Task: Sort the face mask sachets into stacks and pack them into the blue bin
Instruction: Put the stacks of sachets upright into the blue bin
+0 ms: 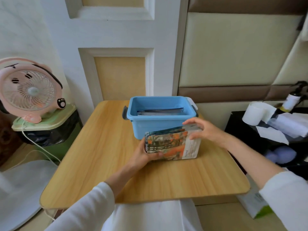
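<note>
Two-handed grip on the sachet stack (pixel 173 144), centre frame: pinched by left hand (pixel 143 155), clasped by right hand (pixel 203 130), just below blue bin (pixel 160 121).

Nothing can be read. The small print on the sachet stack (pixel 173 144), near the right hand (pixel 205 131), is blurred.

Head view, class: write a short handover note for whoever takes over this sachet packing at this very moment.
Left hand: grips the left end of the sachet stack.
Right hand: holds its right end.
The stack is held on edge at the table, just in front of the blue bin.
Done: some sachets already lie in the bin.
Left: put this stack in the bin.
</note>
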The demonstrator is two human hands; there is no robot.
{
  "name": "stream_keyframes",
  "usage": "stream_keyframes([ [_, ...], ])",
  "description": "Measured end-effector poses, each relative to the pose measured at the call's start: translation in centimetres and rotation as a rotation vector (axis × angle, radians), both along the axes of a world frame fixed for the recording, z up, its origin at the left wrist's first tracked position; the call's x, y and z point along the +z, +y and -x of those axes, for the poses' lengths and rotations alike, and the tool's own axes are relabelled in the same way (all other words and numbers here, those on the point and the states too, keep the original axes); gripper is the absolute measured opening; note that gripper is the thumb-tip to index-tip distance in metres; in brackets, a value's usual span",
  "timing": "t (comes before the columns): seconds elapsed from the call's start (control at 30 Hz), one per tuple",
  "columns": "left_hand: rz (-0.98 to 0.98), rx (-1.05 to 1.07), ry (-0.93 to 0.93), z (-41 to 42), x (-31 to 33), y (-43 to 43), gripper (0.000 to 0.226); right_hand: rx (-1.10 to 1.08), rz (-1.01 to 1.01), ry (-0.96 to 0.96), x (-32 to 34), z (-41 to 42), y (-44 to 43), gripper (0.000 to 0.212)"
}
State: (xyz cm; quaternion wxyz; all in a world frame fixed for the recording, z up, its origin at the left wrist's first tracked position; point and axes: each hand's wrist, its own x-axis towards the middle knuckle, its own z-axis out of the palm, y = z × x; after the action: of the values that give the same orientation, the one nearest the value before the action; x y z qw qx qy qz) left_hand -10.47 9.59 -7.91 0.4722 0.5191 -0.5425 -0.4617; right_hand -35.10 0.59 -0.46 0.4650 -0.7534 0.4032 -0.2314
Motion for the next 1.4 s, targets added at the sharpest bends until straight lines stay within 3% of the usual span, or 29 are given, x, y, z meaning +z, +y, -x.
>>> stream_keyframes([
  [0.07, -0.002, 0.014, 0.018, 0.3, -0.1, -0.3, 0.068, -0.099, -0.167, -0.233, -3.0, 0.5, 0.2, 0.081],
  [0.1, -0.005, 0.022, 0.023, 0.4, -0.2, -0.5, 0.07, -0.139, -0.212, -0.278, -4.5, 0.1, 0.5, 0.078],
  [0.2, 0.015, 0.059, 0.032, 0.8, -0.1, -0.6, 0.072, -0.247, -0.207, -0.379, -6.5, -2.0, 1.5, 0.034],
  [0.33, 0.069, 0.101, 0.072, 0.6, 0.8, 0.2, 0.063, -0.269, -0.102, -0.511, -5.7, -3.0, 1.7, 0.026],
  [0.43, 0.064, 0.028, 0.03, -0.6, 0.8, 0.4, 0.068, -0.128, -0.107, -0.513, -5.9, -2.5, 1.9, 0.046],
  [0.53, 0.025, -0.026, 0.011, -1.7, 0.2, 0.3, 0.088, -0.118, -0.173, -0.455, -6.7, -2.2, 2.2, 0.095],
  [0.6, 0.01, -0.001, 0.027, -1.5, -0.2, 0.3, 0.089, -0.124, -0.191, -0.484, -7.0, -2.5, 2.3, 0.104],
  [0.63, 0.006, 0.015, 0.04, -1.2, -0.3, 0.3, 0.087, -0.126, -0.196, -0.494, -7.1, -2.7, 2.4, 0.095],
  [0.73, 0.032, 0.074, 0.09, 0.0, -0.2, 0.3, 0.071, -0.159, -0.158, -0.557, -6.8, -3.4, 2.8, 0.038],
  [0.77, 0.042, 0.083, 0.1, 0.1, 0.1, 0.3, 0.071, -0.162, -0.149, -0.578, -6.6, -3.4, 2.8, 0.036],
  [0.83, 0.059, 0.082, 0.116, 0.0, 0.4, 0.2, 0.077, -0.137, -0.135, -0.599, -6.3, -3.1, 2.4, 0.06],
  [0.87, 0.054, 0.075, 0.129, -0.1, 0.5, 0.2, 0.081, -0.123, -0.148, -0.576, -6.4, -2.9, 2.3, 0.076],
  [0.93, 0.029, 0.066, 0.153, -0.3, 0.4, 0.4, 0.09, -0.119, -0.163, -0.497, -6.5, -2.5, 2.2, 0.084],
  [1.07, -0.006, 0.053, 0.135, -0.3, 0.3, 0.5, 0.089, -0.106, -0.161, -0.486, -5.1, -1.8, 2.1, 0.064],
  [1.17, 0.005, 0.033, 0.065, -0.2, 0.3, 0.6, 0.078, -0.064, -0.081, -0.353, -3.8, -1.4, 2.0, 0.057],
  [1.3, 0.002, 0.014, 0.038, -0.5, 0.4, 0.5, 0.078, 0.011, 0.122, 0.019, -0.6, -0.8, 1.8, 0.044],
  [1.4, 0.001, 0.022, 0.03, -0.5, 0.6, 0.6, 0.075, 0.092, 0.466, 0.494, 2.4, -1.6, 2.2, 0.049],
])
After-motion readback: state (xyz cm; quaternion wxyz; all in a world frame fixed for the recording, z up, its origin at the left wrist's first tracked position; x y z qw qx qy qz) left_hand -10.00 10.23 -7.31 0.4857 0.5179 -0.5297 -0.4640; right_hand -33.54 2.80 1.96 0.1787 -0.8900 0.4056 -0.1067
